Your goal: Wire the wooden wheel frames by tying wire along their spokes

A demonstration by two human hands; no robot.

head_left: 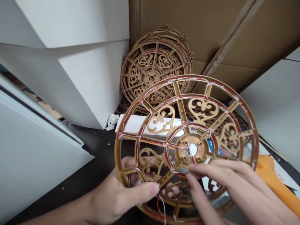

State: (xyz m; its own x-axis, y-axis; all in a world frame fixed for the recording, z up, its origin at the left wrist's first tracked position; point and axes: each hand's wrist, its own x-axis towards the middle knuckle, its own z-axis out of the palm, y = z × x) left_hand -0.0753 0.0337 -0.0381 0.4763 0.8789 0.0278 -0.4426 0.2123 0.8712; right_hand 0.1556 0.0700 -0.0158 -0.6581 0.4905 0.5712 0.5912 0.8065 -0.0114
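A round gold openwork frame [181,107] with spokes, scroll ornaments and a central hub is held up tilted before me. Red and white wires [151,139] run along its rings and one spoke, and loose ends hang below. My left hand [131,190] grips the frame's lower left, thumb on the near face and fingers behind, seen through the gaps. Just under the hub, my right hand [225,181] pinches a small grey flat piece [184,169] between thumb and forefinger, against the inner ring's wires. What this piece is, I cannot make out.
Several similar wired frames [156,56] lean stacked against a cardboard sheet [201,28] at the back. White boxes [93,72] stand to the left. On the dark table [91,150] lie a white strip [133,123], crumpled tissue [112,121] and an orange item [269,175].
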